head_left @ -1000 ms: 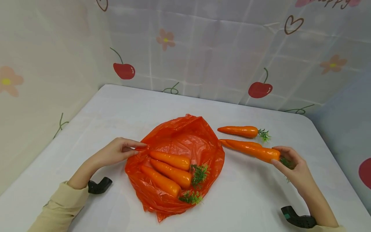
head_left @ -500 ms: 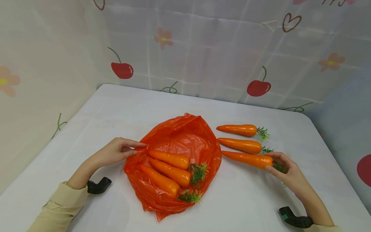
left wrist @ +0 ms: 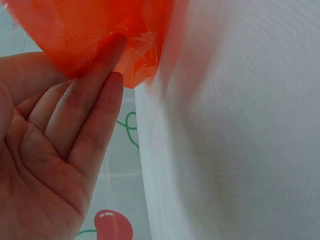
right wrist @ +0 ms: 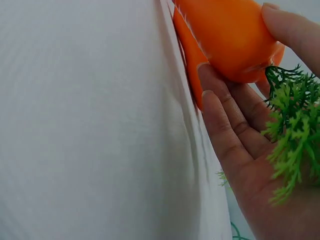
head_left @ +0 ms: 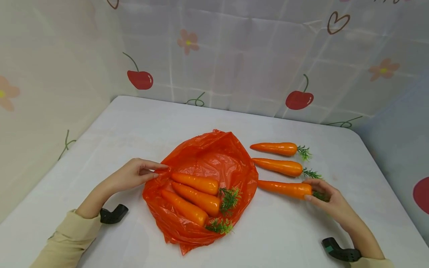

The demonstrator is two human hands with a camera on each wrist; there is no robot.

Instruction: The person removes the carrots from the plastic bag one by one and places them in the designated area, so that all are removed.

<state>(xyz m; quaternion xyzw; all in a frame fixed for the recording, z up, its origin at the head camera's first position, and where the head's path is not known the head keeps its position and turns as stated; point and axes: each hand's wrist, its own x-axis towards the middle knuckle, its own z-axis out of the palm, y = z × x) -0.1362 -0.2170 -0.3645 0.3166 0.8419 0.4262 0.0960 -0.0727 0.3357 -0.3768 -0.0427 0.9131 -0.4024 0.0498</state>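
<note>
Left hand (head_left: 132,175) pinches a crinkled orange-red plastic bag (head_left: 209,154) at ten o'clock, likely steadying it; right hand (head_left: 331,201) grips a tapered orange carrot (head_left: 285,188).

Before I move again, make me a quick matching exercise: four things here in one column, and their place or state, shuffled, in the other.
1. Left hand
2. Right hand
3. Red-orange plastic bag
4. Farthest loose carrot

A. Lies open, with three leafy carrots inside
B. Lies on the white table, tip pointing left
C. Pinches thin plastic at its left edge
D. Grips the nearest loose carrot by its thick end

Pairs: 1-C, 2-D, 3-A, 4-B
</note>
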